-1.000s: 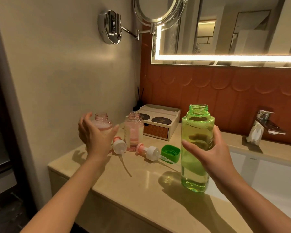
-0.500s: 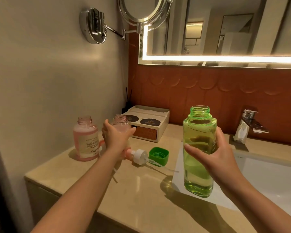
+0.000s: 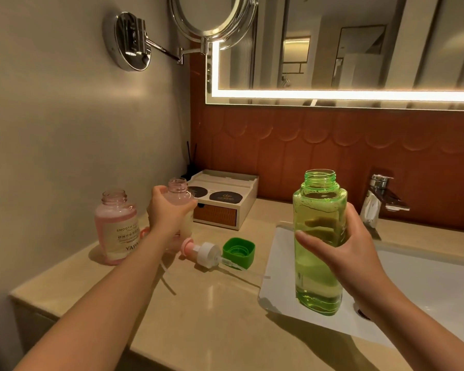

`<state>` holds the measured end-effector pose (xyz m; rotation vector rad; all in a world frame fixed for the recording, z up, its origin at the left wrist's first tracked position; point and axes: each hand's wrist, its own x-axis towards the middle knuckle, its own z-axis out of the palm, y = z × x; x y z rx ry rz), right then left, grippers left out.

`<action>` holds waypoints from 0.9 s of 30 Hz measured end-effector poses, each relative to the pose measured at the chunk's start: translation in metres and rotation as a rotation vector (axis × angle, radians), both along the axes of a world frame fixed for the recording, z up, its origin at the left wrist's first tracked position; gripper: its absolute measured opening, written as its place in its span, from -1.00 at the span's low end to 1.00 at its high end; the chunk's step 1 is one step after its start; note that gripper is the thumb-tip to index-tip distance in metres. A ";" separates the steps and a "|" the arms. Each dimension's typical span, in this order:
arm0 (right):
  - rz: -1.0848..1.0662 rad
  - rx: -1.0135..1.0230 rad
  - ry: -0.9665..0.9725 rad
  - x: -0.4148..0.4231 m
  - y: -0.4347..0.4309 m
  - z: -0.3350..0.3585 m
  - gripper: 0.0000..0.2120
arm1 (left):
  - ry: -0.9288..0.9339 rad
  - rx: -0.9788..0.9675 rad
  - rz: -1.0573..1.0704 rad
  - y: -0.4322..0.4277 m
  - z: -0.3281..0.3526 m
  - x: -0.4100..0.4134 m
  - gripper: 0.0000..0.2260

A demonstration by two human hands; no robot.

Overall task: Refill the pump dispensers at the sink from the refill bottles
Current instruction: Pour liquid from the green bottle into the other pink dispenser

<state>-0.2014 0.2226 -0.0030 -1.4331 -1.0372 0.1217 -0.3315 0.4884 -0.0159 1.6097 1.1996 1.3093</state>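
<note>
Spreading across the lower view, your beige desk (image 3: 212,317) carries everything, with the white sink (image 3: 426,285) sunk into its right side. Over the sink's left rim you hold the tall green refill bottle (image 3: 319,207) upright and uncapped, mostly full of yellow-green liquid. Your right hand (image 3: 351,247) is wrapped around its middle. Whether its base touches the rim, you cannot tell. Back against the tiled wall sits a cream amenity box (image 3: 223,207). To the left, the labelled pink dispenser bottle (image 3: 117,226) stands open-necked near the side wall, holding pinkish liquid. Just beside it on the right, your left hand (image 3: 169,212) grips the second pink dispenser bottle (image 3: 178,187) around its body, and its neck is open too. In front of that bottle a white-and-pink pump head (image 3: 204,253) lies on its side on the desk, its tube pointing toward the sink. Just beside it, the green cap (image 3: 239,250) rests with its opening upward.
</note>
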 end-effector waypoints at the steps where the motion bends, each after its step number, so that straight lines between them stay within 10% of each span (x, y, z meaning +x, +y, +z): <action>1: -0.001 0.000 -0.008 0.001 -0.001 0.001 -0.31 | -0.015 0.021 -0.018 0.000 0.003 -0.002 -0.33; 16: 0.026 -0.096 -0.131 0.008 -0.052 0.008 -0.32 | -0.005 0.050 -0.884 -0.114 0.041 -0.035 -0.34; 27: 0.017 -0.149 -0.214 0.008 -0.103 -0.001 -0.32 | 0.083 -0.092 -1.112 -0.174 -0.010 -0.030 -0.45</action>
